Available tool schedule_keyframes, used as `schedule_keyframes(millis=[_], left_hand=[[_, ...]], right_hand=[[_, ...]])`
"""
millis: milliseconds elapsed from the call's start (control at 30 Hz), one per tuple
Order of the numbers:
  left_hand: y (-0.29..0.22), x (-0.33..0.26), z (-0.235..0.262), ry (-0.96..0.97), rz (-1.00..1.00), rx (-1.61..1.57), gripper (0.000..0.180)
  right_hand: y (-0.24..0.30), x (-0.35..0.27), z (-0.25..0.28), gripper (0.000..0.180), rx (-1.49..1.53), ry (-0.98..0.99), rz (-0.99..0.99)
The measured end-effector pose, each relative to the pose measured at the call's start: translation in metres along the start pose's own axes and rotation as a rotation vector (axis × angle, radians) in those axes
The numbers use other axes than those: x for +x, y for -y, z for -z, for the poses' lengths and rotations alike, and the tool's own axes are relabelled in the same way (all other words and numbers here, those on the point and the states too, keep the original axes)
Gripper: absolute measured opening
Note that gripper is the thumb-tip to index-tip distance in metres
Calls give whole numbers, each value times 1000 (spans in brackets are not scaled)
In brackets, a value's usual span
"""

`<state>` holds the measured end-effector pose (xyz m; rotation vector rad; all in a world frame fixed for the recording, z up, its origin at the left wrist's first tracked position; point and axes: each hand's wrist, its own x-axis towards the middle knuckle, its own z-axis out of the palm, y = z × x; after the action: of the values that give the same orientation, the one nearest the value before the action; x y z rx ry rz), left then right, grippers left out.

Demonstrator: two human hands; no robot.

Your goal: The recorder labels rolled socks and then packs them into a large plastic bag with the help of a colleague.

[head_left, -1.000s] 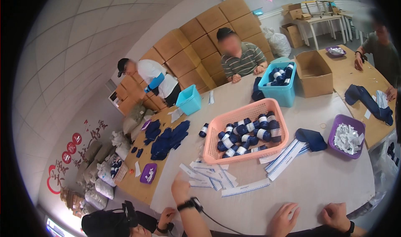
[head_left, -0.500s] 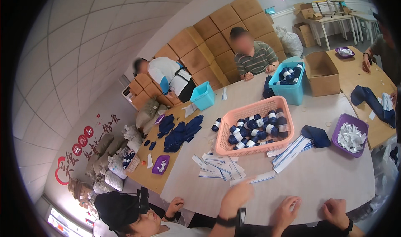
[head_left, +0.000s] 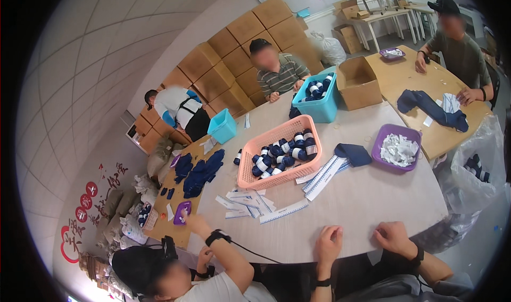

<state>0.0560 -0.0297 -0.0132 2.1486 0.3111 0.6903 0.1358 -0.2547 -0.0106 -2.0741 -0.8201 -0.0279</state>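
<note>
My left hand (head_left: 329,243) rests at the near table edge, its fingers loosely curled in, with nothing showing in them. My right hand (head_left: 395,238) lies a little to its right, also curled into a loose fist, apart from the left. Beyond them are white paper bands with blue edging (head_left: 324,177) and a folded navy cloth piece (head_left: 353,155). A pink basket (head_left: 250,183) holds several rolled navy bundles (head_left: 277,152) wrapped in white bands. Right of the cloth stands a purple basket (head_left: 379,158) with crumpled white paper scraps (head_left: 398,150).
A neighbour's arm (head_left: 226,249) reaches over the table at left toward a small purple tray (head_left: 179,220). Two turquoise bins (head_left: 318,109) and an opened carton (head_left: 359,92) stand at the far side. A clear plastic bag (head_left: 479,179) hangs at right. Several co-workers are around the tables.
The view has swung to the right, so things sit farther left. The neighbour's hand has moved from the table's paper bands to the small purple tray. My hands stay at the edge.
</note>
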Motion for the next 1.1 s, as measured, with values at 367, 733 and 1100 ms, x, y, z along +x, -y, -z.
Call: schedule_keyframes(millis=[367,733,1100], left_hand=[[33,10,-1,17,297,-80,20],[32,254,38,-203,803,-839,77],[64,275,59,-243,714,-884,46]], right_hand=[[-2,-2,1,17,76,-20,1],[-4,-2,4,18,46,29,-59],[-5,0,11,16,86,16,-80]])
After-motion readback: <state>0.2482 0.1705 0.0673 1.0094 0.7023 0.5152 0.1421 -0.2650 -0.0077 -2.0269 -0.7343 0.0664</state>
